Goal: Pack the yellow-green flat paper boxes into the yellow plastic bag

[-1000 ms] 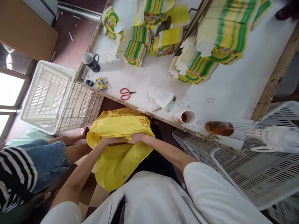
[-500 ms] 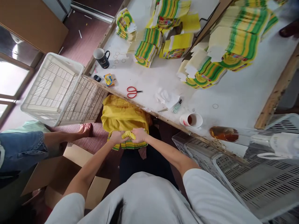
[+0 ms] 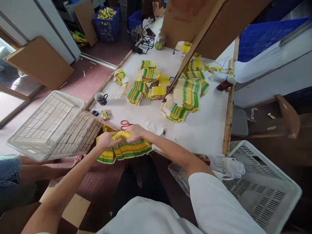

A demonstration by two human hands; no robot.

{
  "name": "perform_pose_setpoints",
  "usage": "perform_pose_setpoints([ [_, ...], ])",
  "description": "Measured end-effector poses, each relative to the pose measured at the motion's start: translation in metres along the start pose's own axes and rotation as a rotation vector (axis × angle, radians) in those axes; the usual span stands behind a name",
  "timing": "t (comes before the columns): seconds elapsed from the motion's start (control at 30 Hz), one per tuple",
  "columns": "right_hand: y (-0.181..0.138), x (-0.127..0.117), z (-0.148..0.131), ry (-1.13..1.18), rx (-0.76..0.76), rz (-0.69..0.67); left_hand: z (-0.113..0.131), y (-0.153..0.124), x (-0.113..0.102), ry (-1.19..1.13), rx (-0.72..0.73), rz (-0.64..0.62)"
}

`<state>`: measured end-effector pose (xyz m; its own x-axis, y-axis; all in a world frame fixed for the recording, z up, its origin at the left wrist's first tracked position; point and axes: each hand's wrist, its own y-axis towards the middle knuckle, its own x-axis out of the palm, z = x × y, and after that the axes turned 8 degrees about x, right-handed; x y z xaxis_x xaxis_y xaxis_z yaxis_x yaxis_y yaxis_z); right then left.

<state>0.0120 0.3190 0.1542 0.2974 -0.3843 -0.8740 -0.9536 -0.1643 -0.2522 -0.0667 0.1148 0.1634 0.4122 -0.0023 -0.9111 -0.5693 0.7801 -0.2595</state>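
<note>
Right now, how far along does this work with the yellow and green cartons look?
Looks done: several piles of flat cartons lie spread on the white table. In hand: the left hand and right hand both grip a thick bundle of flat cartons at the table's near edge. Left: that bundle is not set down, and the white crate beside it shows nothing inside.

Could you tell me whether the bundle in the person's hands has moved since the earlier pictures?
Yes: the bundle has risen from below the table edge to level with it.
</note>
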Motion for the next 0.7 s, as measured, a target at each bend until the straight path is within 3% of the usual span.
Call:
perform_pose_setpoints([
  [0.13,0.027,-0.085,0.053,-0.112,-0.005,-0.036,0.028,0.065,-0.028,-0.138,-0.067,0.142],
  [0.27,0.083,-0.123,0.106,-0.184,-0.103,-0.166,0.033,0.121,-0.014,-0.365,-0.176,0.233],
  [0.4,0.138,-0.109,0.162,-0.151,0.002,-0.363,0.029,0.180,0.030,-0.503,-0.384,0.225],
  [0.47,0.150,-0.093,0.188,-0.151,0.101,-0.358,0.028,0.210,0.053,-0.534,-0.483,0.181],
  [0.57,0.144,-0.072,0.219,-0.152,0.184,-0.201,0.026,0.247,0.077,-0.584,-0.580,0.132],
  [0.7,0.113,-0.058,0.240,-0.053,0.271,0.134,0.026,0.280,0.086,-0.650,-0.671,0.139],
])
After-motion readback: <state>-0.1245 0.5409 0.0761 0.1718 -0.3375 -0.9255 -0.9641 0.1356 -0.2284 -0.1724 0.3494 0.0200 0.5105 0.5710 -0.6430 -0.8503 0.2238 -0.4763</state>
